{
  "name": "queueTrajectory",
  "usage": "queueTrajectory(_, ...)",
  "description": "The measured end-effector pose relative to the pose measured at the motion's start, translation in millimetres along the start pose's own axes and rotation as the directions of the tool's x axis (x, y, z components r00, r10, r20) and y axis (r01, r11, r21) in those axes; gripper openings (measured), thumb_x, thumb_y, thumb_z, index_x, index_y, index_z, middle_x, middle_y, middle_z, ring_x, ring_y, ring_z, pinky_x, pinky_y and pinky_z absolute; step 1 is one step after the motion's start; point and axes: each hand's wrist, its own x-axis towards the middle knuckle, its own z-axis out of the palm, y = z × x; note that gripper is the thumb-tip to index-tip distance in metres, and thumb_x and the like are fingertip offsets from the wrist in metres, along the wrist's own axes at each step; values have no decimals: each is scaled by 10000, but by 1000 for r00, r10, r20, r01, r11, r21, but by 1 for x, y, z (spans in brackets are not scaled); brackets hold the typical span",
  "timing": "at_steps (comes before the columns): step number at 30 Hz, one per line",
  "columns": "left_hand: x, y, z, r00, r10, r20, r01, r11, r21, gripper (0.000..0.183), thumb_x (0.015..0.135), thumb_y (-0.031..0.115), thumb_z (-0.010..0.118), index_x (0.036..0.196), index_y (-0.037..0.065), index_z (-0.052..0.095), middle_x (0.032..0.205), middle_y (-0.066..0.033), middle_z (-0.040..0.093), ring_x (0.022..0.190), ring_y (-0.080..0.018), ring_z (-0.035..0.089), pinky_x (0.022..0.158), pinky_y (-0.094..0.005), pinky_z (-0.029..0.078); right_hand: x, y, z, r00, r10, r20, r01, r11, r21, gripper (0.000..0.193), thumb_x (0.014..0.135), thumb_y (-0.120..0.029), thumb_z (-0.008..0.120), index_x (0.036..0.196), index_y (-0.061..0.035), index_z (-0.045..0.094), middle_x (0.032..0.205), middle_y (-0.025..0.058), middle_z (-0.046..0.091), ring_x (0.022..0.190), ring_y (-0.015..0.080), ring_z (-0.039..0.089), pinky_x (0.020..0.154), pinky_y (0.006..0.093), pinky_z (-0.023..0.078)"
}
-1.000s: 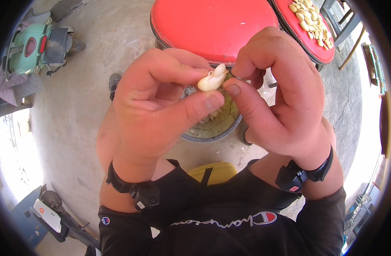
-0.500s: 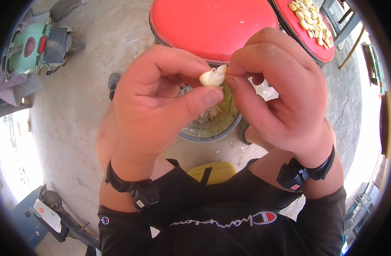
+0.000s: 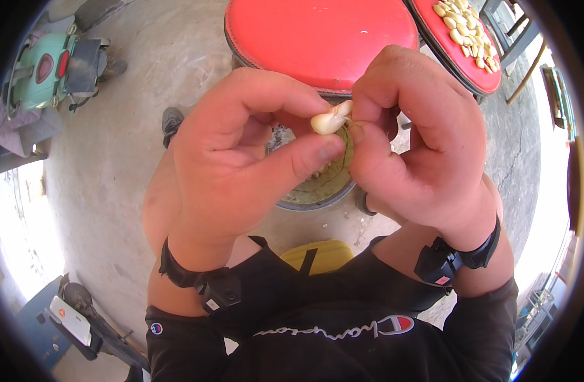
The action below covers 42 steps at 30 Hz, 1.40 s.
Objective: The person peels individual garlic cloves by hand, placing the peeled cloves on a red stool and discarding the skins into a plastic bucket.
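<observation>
A pale garlic clove [image 3: 329, 120] is pinched between the fingertips of both hands, close to the camera. My left hand [image 3: 241, 159] grips its lower end with thumb and forefinger. From the other side, my right hand [image 3: 419, 137] holds its upper, tapered end. Below the hands a round greenish bowl [image 3: 323, 184] stands on the concrete floor, mostly hidden by the fingers. Black bands wrap both wrists.
A red round stool top [image 3: 317, 38] stands just beyond the hands. A second red round surface [image 3: 460, 35] at the upper right carries several peeled cloves. A green scooter [image 3: 43, 63] is parked at the upper left. A yellow stool [image 3: 317, 254] shows between my knees.
Both hands have lifted the clove slightly and turned it; the right fingers now close tighter over its upper end.
</observation>
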Motion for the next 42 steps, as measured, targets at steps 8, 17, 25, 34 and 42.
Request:
queueTrajectory(8, 1, 2, 0, 1000, -3, -1, 3, 1000, 1, 312, 836, -60, 739, 1096, 4, 579, 1088, -139, 644, 981, -182, 639, 866, -301, 533, -1, -6, -5, 979, 179, 95, -191, 970, 148, 102, 741, 68, 549, 823, 7, 547, 793, 44, 541, 690, 128, 490, 615, 244, 387)
queueTrajectory(17, 2, -2, 0, 999, 51, 11, -52, 997, 60, 311, 839, -95, 718, 1104, -10, 580, 1095, -138, 647, 992, -181, 639, 886, -312, 532, -1, -7, -10, 944, 259, 203, -304, 922, 238, 90, 778, 47, 533, 859, 9, 540, 824, 39, 530, 748, 121, 488, 685, 244, 392)
queueTrajectory(25, 0, -1, -1, 997, 81, 19, -83, 978, 192, 315, 845, -84, 722, 1119, -19, 582, 1100, -136, 641, 1001, -192, 634, 908, -311, 520, -4, -7, -10, 929, 295, 224, -358, 871, 336, 112, 802, 32, 541, 912, 14, 546, 862, 31, 522, 766, 110, 467, 699, 235, 379)
queueTrajectory(34, -1, 2, 5, 997, -64, -53, 69, 991, 115, 280, 860, -50, 698, 1118, -28, 590, 1086, -120, 663, 954, -163, 656, 857, -281, 544, -12, 6, -6, 963, 269, 20, -244, 836, 492, 96, 856, -43, 543, 942, -1, 552, 886, 22, 510, 757, 81, 435, 662, 215, 347)
queueTrajectory(42, 1, 6, 10, 976, -175, -128, 170, 984, -54, 263, 897, 69, 691, 1117, -45, 605, 1028, -115, 685, 891, -144, 668, 777, -271, 569, -5, 2, -15, 932, 333, 144, -363, 864, 349, 69, 915, 21, 564, 983, 25, 574, 908, 21, 542, 812, 93, 493, 709, 224, 398)
